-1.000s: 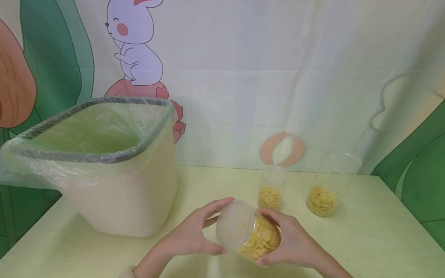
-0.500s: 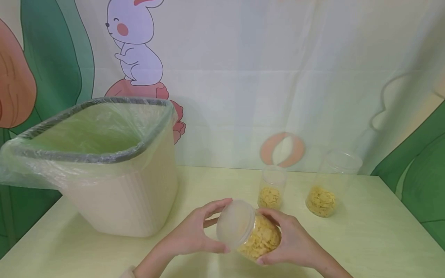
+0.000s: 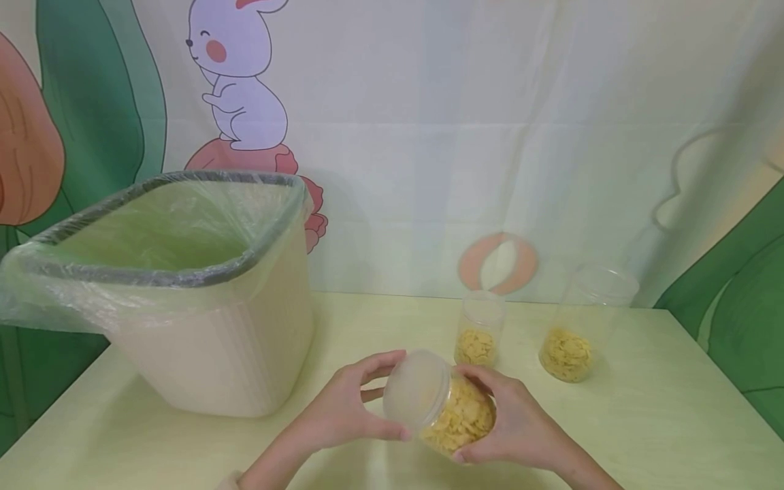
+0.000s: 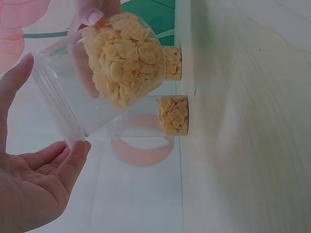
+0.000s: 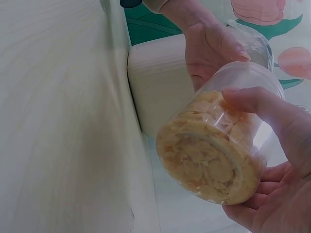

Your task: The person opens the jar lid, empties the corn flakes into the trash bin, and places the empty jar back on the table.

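A clear plastic jar [image 3: 462, 418] full of yellow flakes tilts in the air above the table, its frosted lid [image 3: 416, 388] facing left. My right hand [image 3: 517, 422] grips the jar's body from the right, thumb in front and fingers behind. From the left, my left hand [image 3: 339, 405] spans the lid, thumb at its lower edge and fingertips at the upper edge. The left wrist view shows the left fingertips [image 4: 80, 145] right at the lid's rim, and the flakes [image 4: 124, 58] gathered toward the jar's base.
Behind the held jar stands a small clear jar [image 3: 480, 333] with some flakes. To its right is a taller clear jar [image 3: 591, 327], also partly filled. A white bin [image 3: 245, 354] with a dark rim and a green plastic liner occupies the table's left side. A printed curtain [image 3: 392, 170] hangs behind.
My left thumb has shifted slightly right and up while the left index fingertip has moved a little left, turning about the lid. The right hand and jar have barely moved.
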The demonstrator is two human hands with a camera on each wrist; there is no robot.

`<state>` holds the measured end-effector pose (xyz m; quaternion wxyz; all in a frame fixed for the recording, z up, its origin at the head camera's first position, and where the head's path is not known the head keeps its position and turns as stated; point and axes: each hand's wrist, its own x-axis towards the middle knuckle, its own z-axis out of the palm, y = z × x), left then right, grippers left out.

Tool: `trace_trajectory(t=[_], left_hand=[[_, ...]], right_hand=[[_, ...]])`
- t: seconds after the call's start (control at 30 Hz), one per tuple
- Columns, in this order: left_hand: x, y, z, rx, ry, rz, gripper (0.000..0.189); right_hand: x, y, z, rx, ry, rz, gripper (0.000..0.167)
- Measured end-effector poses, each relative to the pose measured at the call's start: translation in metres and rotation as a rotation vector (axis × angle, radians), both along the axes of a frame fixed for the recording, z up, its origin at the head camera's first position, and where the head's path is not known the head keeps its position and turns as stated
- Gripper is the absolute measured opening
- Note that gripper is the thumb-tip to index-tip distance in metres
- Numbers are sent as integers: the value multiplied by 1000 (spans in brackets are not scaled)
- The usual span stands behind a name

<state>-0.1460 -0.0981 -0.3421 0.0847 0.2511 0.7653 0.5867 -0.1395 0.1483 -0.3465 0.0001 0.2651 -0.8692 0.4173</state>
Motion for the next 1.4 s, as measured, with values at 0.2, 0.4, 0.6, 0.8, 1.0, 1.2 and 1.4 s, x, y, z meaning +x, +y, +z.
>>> trace_trajectory(t=[0.2, 0.4, 0.6, 0.8, 1.0, 1.2, 1.4], left_hand=[[3, 3, 1, -16, 0, 44, 80], [5, 5, 0, -28, -9, 77, 78], [6, 5, 1, -38, -5, 83, 79], [7, 1, 4, -36, -1, 26, 83], [4, -5, 5, -19, 48, -91, 91], [0, -11, 3, -34, 111, -184, 92], [-2, -13, 2, -24, 138, -234, 88]], right_hand=[[1, -1, -1, 1, 10, -8, 81], [1, 0, -1, 11, 10, -19, 81], [1, 0, 0, 13, 7, -19, 81], [1, 0, 1, 6, 3, -8, 82], [1, 1, 2, -27, -27, 33, 81], [1, 1, 3, -32, -41, 55, 79], [2, 0, 4, -15, -66, 60, 79]])
